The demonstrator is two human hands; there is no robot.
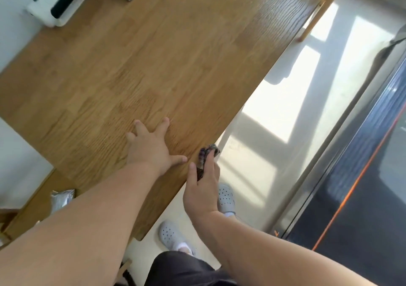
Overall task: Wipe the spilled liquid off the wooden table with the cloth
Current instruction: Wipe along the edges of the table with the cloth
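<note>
At the near edge of the tabletop [175, 55], the right hand [203, 189] pinches a dark, bunched cloth [207, 151] between the thumb and curled fingers. The wad sits right on the wooden rim and partly overhangs it. Just beside it, the left hand [149, 147] lies flat on the wood with fingers spread. Its thumb points toward the cloth without touching it, and the hand seems to serve as a brace.

The step in hand looks like a stroke along or off the edge. Held this tightly balled, the cloth meets the wood with only a small patch, so loosening the grip and flattening it under the palm would probably pick up more per pass. No puddle shows plainly. The slightly darker wood ahead of the left thumb may be damp or may only be grain; I cannot tell which. Low, overlapping passes along the grain, checked against the window glare, would likely show any film that is left.

Anything pushed over the rim would drop to the pale floor [252, 153] near the grey clogs [226, 197], so it seems wiser to draw the liquid into the cloth than to sweep it off. The white device [59, 2] at the far corner stands well apart.
</note>
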